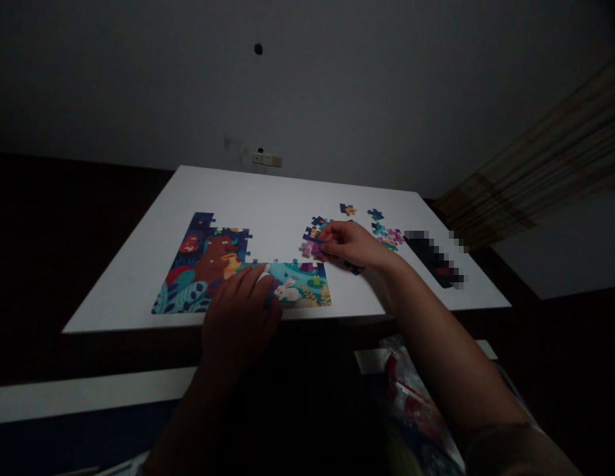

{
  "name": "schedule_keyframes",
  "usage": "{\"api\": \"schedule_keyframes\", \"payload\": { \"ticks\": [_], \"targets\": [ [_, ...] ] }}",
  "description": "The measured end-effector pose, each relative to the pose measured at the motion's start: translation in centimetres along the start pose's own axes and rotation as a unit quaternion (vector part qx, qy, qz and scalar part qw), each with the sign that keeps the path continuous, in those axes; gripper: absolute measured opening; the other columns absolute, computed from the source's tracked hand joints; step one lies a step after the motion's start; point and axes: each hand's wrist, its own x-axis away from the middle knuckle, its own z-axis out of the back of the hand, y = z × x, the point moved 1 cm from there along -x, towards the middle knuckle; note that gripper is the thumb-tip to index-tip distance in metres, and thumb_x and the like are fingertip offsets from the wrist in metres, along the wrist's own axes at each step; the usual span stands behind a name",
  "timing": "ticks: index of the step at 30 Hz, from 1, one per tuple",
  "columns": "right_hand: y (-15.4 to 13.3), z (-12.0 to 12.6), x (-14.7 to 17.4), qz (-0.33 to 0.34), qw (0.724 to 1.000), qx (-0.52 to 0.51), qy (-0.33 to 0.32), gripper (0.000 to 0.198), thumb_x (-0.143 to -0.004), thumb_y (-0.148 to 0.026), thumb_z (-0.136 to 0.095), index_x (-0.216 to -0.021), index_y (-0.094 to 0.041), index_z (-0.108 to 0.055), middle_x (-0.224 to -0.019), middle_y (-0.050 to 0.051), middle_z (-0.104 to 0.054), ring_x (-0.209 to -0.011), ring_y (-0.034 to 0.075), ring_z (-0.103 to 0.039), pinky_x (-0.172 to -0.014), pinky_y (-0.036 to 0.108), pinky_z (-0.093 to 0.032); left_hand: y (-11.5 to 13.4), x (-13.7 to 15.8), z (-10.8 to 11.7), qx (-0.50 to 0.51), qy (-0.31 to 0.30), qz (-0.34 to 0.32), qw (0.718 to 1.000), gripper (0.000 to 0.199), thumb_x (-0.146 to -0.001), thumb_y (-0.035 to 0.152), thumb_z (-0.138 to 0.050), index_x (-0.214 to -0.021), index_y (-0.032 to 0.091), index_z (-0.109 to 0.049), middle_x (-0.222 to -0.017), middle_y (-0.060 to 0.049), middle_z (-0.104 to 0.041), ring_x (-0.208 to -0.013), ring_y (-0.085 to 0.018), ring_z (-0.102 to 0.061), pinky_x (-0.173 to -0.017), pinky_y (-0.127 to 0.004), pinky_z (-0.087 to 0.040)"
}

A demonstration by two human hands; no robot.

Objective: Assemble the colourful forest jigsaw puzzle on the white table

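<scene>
A partly joined jigsaw puzzle (221, 249) lies on the white table, showing a bear at its left and a white rabbit along its lower strip. My left hand (244, 304) rests on the lower strip, fingers stretched out and flat. Just beyond the strip's right end, my right hand (350, 242) is over a cluster of loose pieces. Its thumb and fingertips pinch the edge of a puzzle piece (317, 240), mostly hidden by the fingers. A purple piece (312, 250) lies right beside the fingertips. Other pieces under this hand are partly covered.
More loose puzzle pieces (387, 234) lie right of my right hand, with a yellow-and-blue piece (348, 209) and a blue piece (375, 214) farther back. A dark, partly pixelated object (429, 258) lies near the right edge of the white table (282, 201). Clear plastic packaging (411, 390) is below the front edge.
</scene>
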Motion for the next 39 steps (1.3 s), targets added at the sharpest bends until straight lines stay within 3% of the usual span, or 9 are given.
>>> {"api": "schedule_keyframes", "payload": {
  "ticks": [4, 6, 12, 31, 39],
  "targets": [
    [-0.4, -0.7, 0.2, 0.006, 0.999, -0.042, 0.022, 0.046, -0.081, -0.028, -0.06, -0.126, -0.027, -0.053, -0.088, 0.004, -0.067, -0.07, 0.018, -0.066, -0.063, 0.034, -0.056, -0.1, 0.0, -0.3, 0.01, 0.015, -0.001, 1.0, 0.03, -0.087, 0.026, -0.05, -0.117, 0.022, -0.055, -0.132, -0.011, -0.055, -0.126, -0.03, -0.045, -0.102, -0.052, -0.039],
    [-0.4, -0.8, 0.2, 0.004, 0.999, -0.038, 0.014, 0.048, -0.083, -0.028, -0.056, -0.131, -0.028, -0.052, -0.085, 0.003, -0.068, -0.069, 0.018, -0.065, -0.064, 0.035, -0.056, -0.1, 0.0, -0.4, 0.012, 0.014, -0.001, 1.0, 0.03, -0.087, 0.026, -0.05, -0.116, 0.023, -0.055, -0.132, -0.01, -0.055, -0.126, -0.029, -0.045, -0.102, -0.052, -0.039],
    [0.5, -0.6, 0.2, 0.063, 0.995, 0.062, 0.049, 0.028, -0.083, -0.028, -0.056, -0.11, -0.027, -0.066, -0.091, 0.003, -0.068, -0.078, 0.018, -0.063, -0.072, 0.036, -0.053, -0.2, 0.0, -0.4, 0.02, 0.011, 0.007, 1.0, 0.03, -0.087, 0.027, -0.051, -0.117, 0.024, -0.055, -0.133, -0.009, -0.054, -0.127, -0.029, -0.045, -0.103, -0.051, -0.038],
    [-0.5, -1.0, 0.8, 0.137, 0.948, 0.28, 0.058, 0.022, -0.09, -0.032, -0.056, -0.11, -0.032, -0.065, -0.107, 0.002, -0.067, -0.103, 0.024, -0.058, -0.096, 0.045, -0.042, -0.1, 0.2, -0.5, 0.007, 0.006, 0.012, 1.0, 0.036, -0.086, 0.027, -0.051, -0.122, 0.023, -0.053, -0.138, -0.008, -0.051, -0.13, -0.029, -0.042, -0.107, -0.049, -0.035],
    [-0.1, -1.1, 0.9, 0.149, 0.938, 0.311, 0.042, 0.019, -0.09, -0.028, -0.056, -0.105, -0.033, -0.066, -0.104, 0.002, -0.066, -0.103, 0.024, -0.057, -0.095, 0.045, -0.043, -0.1, 0.1, -0.5, 0.003, 0.007, 0.012, 1.0, 0.036, -0.086, 0.027, -0.052, -0.122, 0.024, -0.053, -0.137, -0.007, -0.052, -0.128, -0.029, -0.044, -0.105, -0.048, -0.036]
  ]
}}
